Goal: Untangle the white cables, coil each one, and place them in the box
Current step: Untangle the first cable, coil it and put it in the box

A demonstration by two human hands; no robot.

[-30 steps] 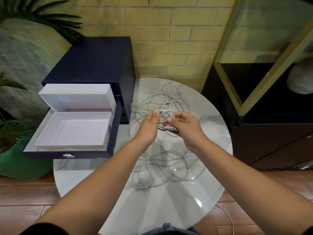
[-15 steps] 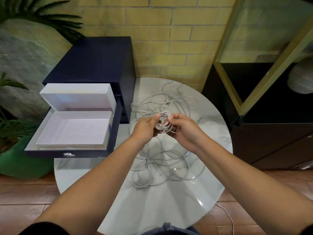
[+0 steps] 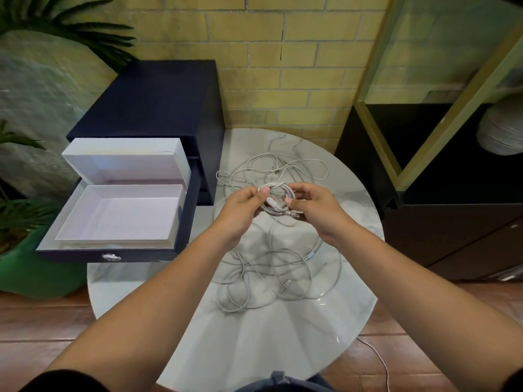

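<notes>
Over the marble table (image 3: 254,335) centre, head view: coiled white cable (image 3: 278,200) pinched between left hand (image 3: 243,206) at its 9 o'clock edge and right hand (image 3: 314,206) at 3 o'clock, fingers curled on the loops. Coil's long axis runs roughly 10-to-4 o'clock, plug end toward 4. Loose cables (image 3: 287,284) lie at 6 and 12 o'clock; open box (image 3: 121,213) at 9 o'clock.

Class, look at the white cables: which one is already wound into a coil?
The coiled cable pinched between the left hand and right hand. The far tangle and near tangle lie in loose, sprawling loops on the table.
</notes>
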